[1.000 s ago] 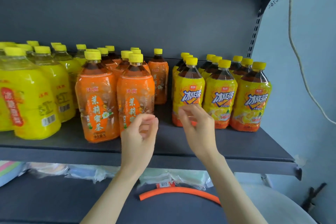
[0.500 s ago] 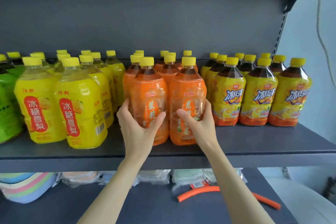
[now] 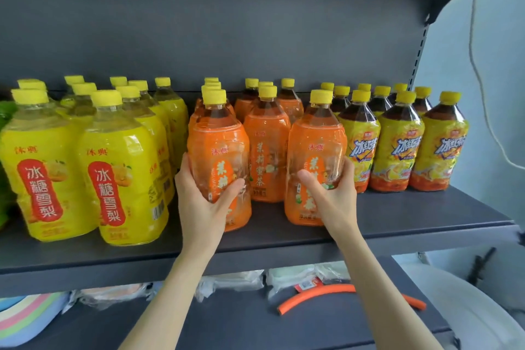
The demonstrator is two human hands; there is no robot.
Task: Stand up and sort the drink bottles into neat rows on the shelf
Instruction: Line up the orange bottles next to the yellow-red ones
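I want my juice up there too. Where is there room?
Best spot: the bare front-right corner of the shelf, before the iced tea bottles. A small gap lies between the orange bottles that the left hand and right hand hold. The yellow bottles stand packed.

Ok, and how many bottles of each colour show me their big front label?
Yellow bottles: 2
Orange bottles: 3, one in the left hand, one in the right hand
Dark tea bottles: 3
Total: 8
More bottles stand behind these, with their labels hidden.
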